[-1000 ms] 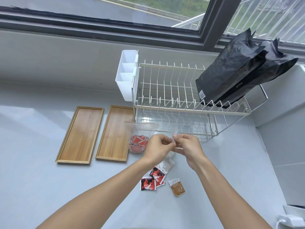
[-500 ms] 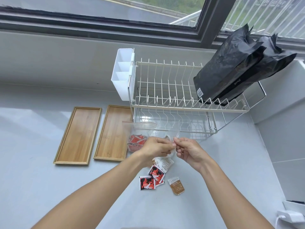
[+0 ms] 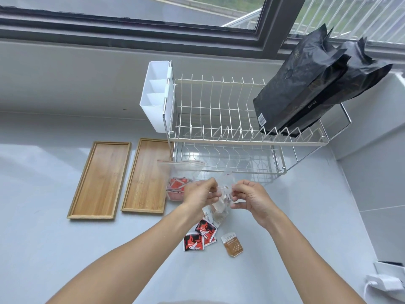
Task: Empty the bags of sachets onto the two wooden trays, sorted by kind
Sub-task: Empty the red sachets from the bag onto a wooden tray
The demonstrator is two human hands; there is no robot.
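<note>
Two hands on one clear zip bag (image 3: 223, 194), held above the bench (image 3: 54, 249): left hand (image 3: 200, 194) pinches one lip of the mouth, right hand (image 3: 248, 197) pinches the other, each grip clenched on the plastic. Looks like the seal is being pulled apart, hence the opposed pinch at the top edge with the bag body hanging below. Contents look pale/brownish, can't read them through the film. Second zip bag (image 3: 182, 178) with red sachets stands just beside the near tray's right edge, mouth up; can't tell if sealed. Both wooden trays, left tray (image 3: 99, 181) and right tray (image 3: 145, 176), sit side by side, nothing on them, so sorting hasn't landed yet. Loose on the bench under the hands: red-black sachets (image 3: 200, 236) overlapping, one brown sachet (image 3: 232, 245) just right of them, apart. That's two kinds at least, matches two trays. Dish rack (image 3: 230, 119) behind with black pouches (image 3: 311, 88) leaning in it, not part of this. Risk: bag opens suddenly and dumps onto the bench, not a tray; move it over a tray before tipping.
</note>
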